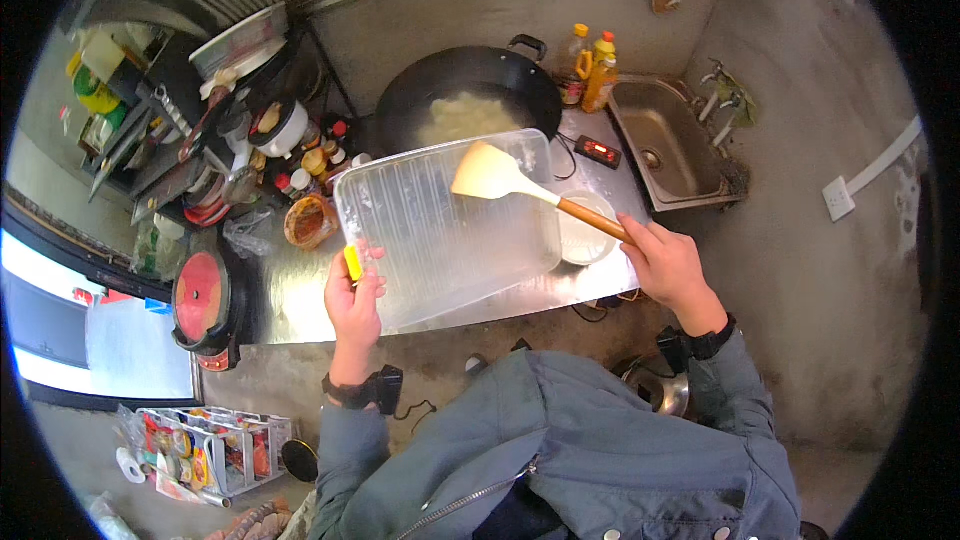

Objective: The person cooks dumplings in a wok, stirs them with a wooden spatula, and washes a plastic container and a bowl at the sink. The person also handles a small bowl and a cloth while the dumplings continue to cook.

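Observation:
My left hand [357,298] grips the left end of a clear plastic storage box [442,247] by its yellow latch [353,262]. The box is tilted, its far edge overlapping the near rim of a large black wok [405,82]. Pale food [472,114] lies in the wok, partly hidden behind the box. In my right hand [670,264] is the wooden handle of a cream-coloured spatula [491,174], its blade over the box. A round white bowl [586,229] stands on the counter beside the box, under the spatula handle.
Oil and sauce bottles [589,71] stand right of the wok, near a small device with a red display [598,152] and a metal sink [664,142]. Several seasoning jars [311,172] crowd the left of the steel counter [300,307], near a red-topped electric griddle [201,296].

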